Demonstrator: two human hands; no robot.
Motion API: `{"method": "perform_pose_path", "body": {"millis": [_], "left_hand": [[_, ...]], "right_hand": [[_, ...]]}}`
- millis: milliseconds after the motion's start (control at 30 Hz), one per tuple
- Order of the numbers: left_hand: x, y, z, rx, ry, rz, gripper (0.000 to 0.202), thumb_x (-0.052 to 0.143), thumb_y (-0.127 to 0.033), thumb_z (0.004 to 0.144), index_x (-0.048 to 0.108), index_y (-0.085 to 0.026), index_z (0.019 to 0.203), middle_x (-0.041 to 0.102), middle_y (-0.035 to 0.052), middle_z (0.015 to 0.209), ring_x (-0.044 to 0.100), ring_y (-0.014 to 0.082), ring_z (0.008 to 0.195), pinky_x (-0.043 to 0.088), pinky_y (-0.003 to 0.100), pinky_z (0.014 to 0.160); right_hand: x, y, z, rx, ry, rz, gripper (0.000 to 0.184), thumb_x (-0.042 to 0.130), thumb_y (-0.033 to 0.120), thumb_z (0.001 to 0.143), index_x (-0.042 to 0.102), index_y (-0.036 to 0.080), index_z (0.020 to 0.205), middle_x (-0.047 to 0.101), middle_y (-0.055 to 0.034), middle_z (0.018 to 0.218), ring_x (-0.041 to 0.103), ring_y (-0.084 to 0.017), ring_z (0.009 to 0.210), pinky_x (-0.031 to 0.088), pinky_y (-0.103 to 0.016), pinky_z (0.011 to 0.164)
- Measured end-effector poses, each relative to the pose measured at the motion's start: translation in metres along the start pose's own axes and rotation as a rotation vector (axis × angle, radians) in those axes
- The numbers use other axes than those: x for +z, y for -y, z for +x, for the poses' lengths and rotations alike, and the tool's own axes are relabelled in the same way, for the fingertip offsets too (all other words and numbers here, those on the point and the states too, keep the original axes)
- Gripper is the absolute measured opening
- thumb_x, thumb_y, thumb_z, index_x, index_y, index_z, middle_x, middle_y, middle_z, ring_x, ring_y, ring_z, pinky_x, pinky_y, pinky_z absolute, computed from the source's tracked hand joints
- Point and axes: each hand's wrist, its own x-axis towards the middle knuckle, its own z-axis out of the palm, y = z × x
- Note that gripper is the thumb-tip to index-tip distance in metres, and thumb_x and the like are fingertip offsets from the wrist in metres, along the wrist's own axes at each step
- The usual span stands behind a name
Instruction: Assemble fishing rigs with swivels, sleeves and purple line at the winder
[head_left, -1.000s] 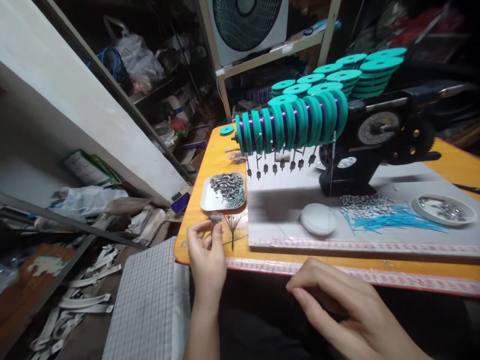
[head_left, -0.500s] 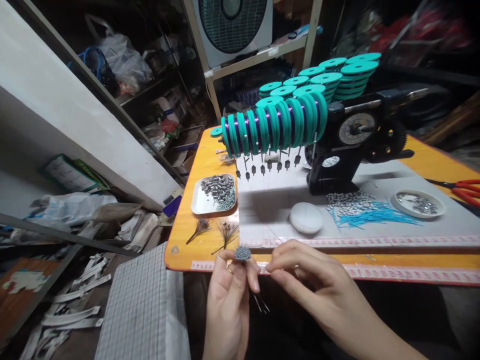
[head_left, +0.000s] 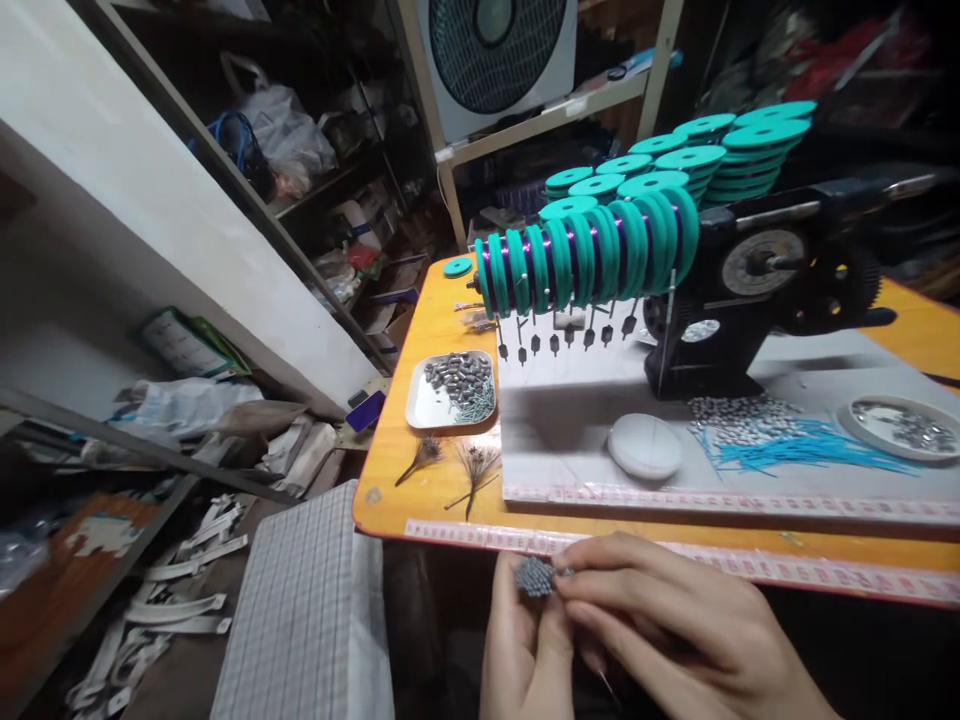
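Observation:
My left hand (head_left: 521, 645) is closed around a small bundle of grey-headed wire pieces (head_left: 534, 576), held upright just below the orange table's front edge (head_left: 450, 528). My right hand (head_left: 667, 625) lies beside it with its fingertips pinched at the top of the bundle. Two more bundles (head_left: 465, 466) rest on the table's near left corner. Behind them a metal tray (head_left: 431, 408) holds several small grey weights. A black winding machine (head_left: 757, 290) carries a row of teal spools (head_left: 589, 255) wound with purple line.
Stacks of teal discs (head_left: 697, 150) stand behind the machine. A white oval stone (head_left: 643, 446), blue wire strands (head_left: 787, 448) and a round dish (head_left: 900, 425) lie on the grey mat. A checked cloth (head_left: 300, 610) hangs at the left. Cluttered shelves (head_left: 300, 150) and a fan (head_left: 499, 50) stand behind.
My left hand picked a bundle off the table's left corner and brought it down toward my lap. My right hand came in and closed its fingertips on the bundle's top.

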Motion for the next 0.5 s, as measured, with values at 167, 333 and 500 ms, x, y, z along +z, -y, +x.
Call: {"method": "perform_pose_path", "body": {"millis": [167,333,500], "left_hand": [[0.02,0.002,-0.006,-0.075,0.036,-0.145,0.057,0.081,-0.057,0.068,0.054,-0.02,0.102,0.051,-0.0096,0.046,0.04,0.0039,0.039,0.035,0.015,0.041],[0.03,0.001,-0.012,-0.16,-0.004,-0.24,0.068,0.087,-0.058,0.058,0.048,-0.022,0.101,0.038,-0.015,0.044,0.031,0.0013,0.038,0.028,0.012,0.04],[0.036,0.001,-0.015,-0.139,-0.048,-0.26,0.065,0.086,-0.059,0.059,0.051,-0.022,0.099,0.038,-0.0142,0.044,0.032,0.0003,0.037,0.023,0.011,0.039]], "right_hand": [[0.003,0.0,-0.002,0.022,-0.126,0.038,0.027,0.067,0.002,0.082,0.073,0.022,0.098,0.076,-0.0024,0.097,0.075,-0.013,0.082,0.061,-0.013,0.076],[0.004,0.003,-0.005,0.068,-0.121,0.135,0.03,0.063,-0.001,0.083,0.074,0.021,0.1,0.075,-0.0042,0.1,0.077,-0.014,0.073,0.062,-0.012,0.06],[-0.001,0.005,-0.006,0.025,-0.117,0.091,0.027,0.065,0.0,0.082,0.074,0.02,0.097,0.075,-0.0052,0.096,0.076,-0.014,0.075,0.063,-0.013,0.066]]}}
